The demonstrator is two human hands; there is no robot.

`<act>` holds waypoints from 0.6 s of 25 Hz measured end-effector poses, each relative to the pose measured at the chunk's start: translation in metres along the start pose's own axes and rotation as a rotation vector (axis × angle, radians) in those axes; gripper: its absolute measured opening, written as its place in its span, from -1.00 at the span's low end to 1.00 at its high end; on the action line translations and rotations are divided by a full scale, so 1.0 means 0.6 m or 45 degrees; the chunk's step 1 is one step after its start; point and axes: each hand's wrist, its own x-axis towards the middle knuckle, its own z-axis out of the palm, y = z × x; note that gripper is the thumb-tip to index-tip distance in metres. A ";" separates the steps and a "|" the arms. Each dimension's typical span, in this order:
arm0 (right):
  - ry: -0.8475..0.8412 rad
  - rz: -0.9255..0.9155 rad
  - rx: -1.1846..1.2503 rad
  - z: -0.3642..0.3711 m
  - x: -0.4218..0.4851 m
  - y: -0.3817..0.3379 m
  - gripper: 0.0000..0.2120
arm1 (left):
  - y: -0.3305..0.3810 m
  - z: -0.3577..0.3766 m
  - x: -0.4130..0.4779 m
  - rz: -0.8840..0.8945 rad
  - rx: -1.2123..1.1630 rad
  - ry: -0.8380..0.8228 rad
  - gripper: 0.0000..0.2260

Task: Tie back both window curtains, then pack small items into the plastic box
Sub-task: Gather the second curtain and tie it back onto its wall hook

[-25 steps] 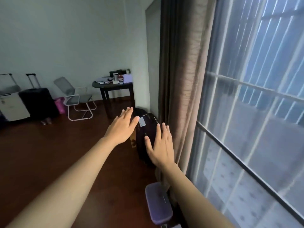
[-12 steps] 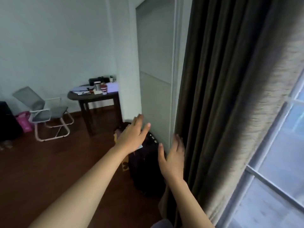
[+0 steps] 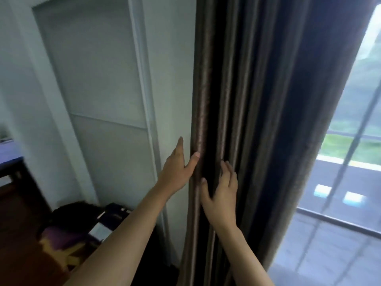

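A dark brown curtain (image 3: 257, 100) hangs in bunched vertical folds between the white wall and the window. My left hand (image 3: 178, 168) is at the curtain's left edge, fingers apart, thumb resting on the outermost fold and the other fingers against the wall side. My right hand (image 3: 221, 190) lies flat on the folds just to the right and a little lower, fingers spread and pressed into a dark pleat. Neither hand holds a tie-back or cord. No plastic box is in view.
A white panelled door (image 3: 99, 104) stands left of the curtain. A dark suitcase (image 3: 90, 219) lies on the wooden floor below my left arm. The corner of a dark table (image 3: 12, 162) shows at the far left. The window glass (image 3: 346, 182) is on the right.
The view has closed in on the curtain. Both hands rose from above the suitcase and now touch the curtain's left folds, left hand at the edge, right hand on the pleats.
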 end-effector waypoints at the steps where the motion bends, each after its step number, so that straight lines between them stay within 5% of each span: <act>1: 0.040 -0.027 -0.006 0.001 0.020 -0.001 -0.39 | 0.010 0.004 0.018 0.040 -0.058 -0.008 -0.30; 5: 0.140 -0.058 -0.045 0.015 0.084 0.002 -0.32 | 0.035 0.006 0.086 0.163 -0.240 0.040 -0.23; 9: 0.126 0.115 -0.160 0.041 0.103 0.008 -0.26 | 0.024 0.014 0.147 0.259 -0.259 -0.068 -0.38; 12: 0.080 0.164 -0.414 0.055 0.092 0.031 -0.47 | 0.003 0.014 0.174 0.184 -0.299 -0.110 -0.53; 15: 0.129 0.261 -0.534 0.051 0.066 0.046 -0.79 | -0.046 -0.006 0.205 0.155 -0.188 0.081 -0.71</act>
